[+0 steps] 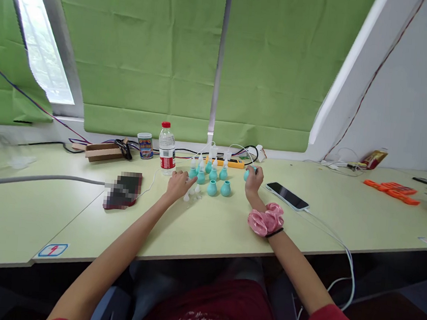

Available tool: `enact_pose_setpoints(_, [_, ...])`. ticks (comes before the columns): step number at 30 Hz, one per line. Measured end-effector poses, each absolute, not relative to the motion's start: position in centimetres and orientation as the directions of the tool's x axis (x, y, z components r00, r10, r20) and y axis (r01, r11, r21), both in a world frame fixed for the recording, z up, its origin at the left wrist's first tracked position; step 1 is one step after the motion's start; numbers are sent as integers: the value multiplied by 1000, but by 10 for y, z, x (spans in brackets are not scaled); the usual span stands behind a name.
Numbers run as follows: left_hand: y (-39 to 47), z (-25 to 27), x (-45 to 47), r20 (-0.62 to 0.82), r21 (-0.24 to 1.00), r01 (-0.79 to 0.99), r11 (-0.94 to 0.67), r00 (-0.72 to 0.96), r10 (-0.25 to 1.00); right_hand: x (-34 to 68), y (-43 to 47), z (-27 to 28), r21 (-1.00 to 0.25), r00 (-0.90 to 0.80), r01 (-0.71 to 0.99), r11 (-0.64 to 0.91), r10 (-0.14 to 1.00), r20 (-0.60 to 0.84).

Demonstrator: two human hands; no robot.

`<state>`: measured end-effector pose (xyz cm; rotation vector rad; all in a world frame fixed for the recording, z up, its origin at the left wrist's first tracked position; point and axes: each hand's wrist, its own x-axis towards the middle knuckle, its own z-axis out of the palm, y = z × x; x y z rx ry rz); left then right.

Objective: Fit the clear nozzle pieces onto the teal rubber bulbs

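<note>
My right hand (253,182) is closed around a teal rubber bulb (247,173), held at the right of a cluster of similar bulbs. My left hand (178,185) reaches over the table with its index finger stretched out toward a teal bulb with a white nozzle (201,176). Just below its fingertips lie several small translucent white nozzles (197,189). Two teal bulbs without nozzles, one left (212,188) and one right (226,188), stand upright with their round openings up. Behind them are several bulbs fitted with pointed white nozzles.
A water bottle (167,149) with a red cap and a tin can (145,146) stand behind my left hand. A phone (287,195) with a cable lies right, beyond it orange tools (392,190). A pixelated dark object (123,191) lies left; a cardboard box (103,152) is behind.
</note>
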<state>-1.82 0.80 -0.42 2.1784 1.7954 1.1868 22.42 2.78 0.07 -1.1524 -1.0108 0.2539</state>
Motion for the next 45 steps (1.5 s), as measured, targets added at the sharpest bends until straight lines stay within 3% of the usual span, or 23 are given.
enact_pose_setpoints(5, [13, -10, -20, 473, 409, 870, -275, 56, 880, 234, 45, -24, -873, 487, 401, 278, 742, 461])
enact_pose_setpoints(10, [12, -8, -19, 516, 341, 908, -244, 37, 856, 230, 55, -41, -833, 301, 494, 247, 850, 431])
enact_pose_setpoints(15, [14, 0, -29, 552, 326, 940, -103, -101, 828, 229, 61, -46, -775, 213, 575, 261, 867, 450])
enact_pose_setpoints(20, [23, 1, -42, 466, 302, 952, 51, -194, 863, 229, 62, -48, -723, 171, 631, 280, 859, 482])
enact_pose_setpoints(25, [26, -2, -45, 379, 253, 963, 94, -188, 906, 229, 61, -48, -686, 156, 674, 275, 854, 496])
enact_pose_setpoints(36, [29, -7, -46, 261, 243, 969, 45, -110, 959, 230, 63, -50, -644, 131, 711, 282, 847, 515])
enact_pose_setpoints(41, [25, -4, -43, 375, 259, 966, -22, -80, 924, 230, 62, -50, -645, 132, 710, 284, 845, 517])
enact_pose_setpoints(45, [14, -2, -29, 507, 220, 954, -203, 66, 859, 229, 62, -50, -650, 137, 700, 297, 837, 530])
